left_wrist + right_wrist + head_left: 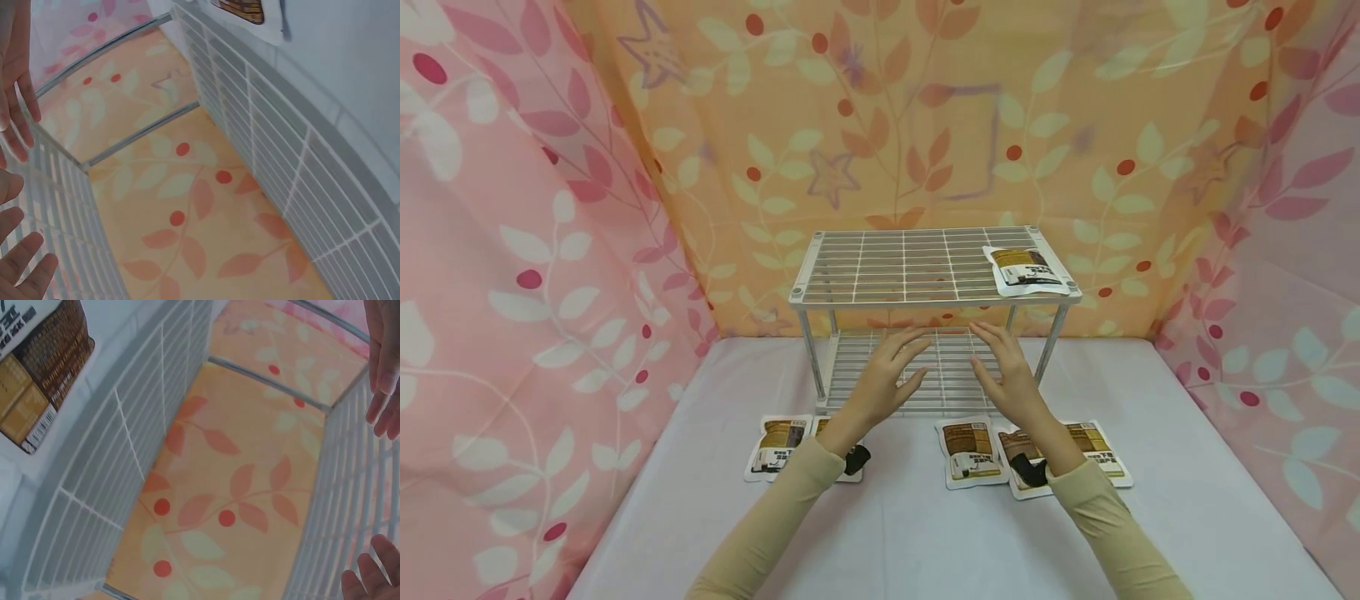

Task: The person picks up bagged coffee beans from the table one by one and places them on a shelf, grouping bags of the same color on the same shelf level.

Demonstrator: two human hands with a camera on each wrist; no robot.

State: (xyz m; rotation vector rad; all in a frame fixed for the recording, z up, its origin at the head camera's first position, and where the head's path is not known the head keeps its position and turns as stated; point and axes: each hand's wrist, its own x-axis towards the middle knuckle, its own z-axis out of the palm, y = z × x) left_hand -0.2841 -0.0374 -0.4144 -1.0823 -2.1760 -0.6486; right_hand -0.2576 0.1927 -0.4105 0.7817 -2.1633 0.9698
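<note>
In the head view my left hand and right hand hover in front of a white two-tier wire rack. Their fingers are loosely bent, the palms face each other, and nothing is held. A white pouch with a brown and gold label lies on the top tier at the right. Below my left forearm lie two similar pouches, a left one and one partly hidden by the wrist. By my right forearm are three more: one apart, one under the wrist and one at the right.
The rack's lower tier sits just above the white tabletop. Orange patterned cloth hangs behind it. Pink patterned cloth stands on the left and right. A black strap is on my right wrist.
</note>
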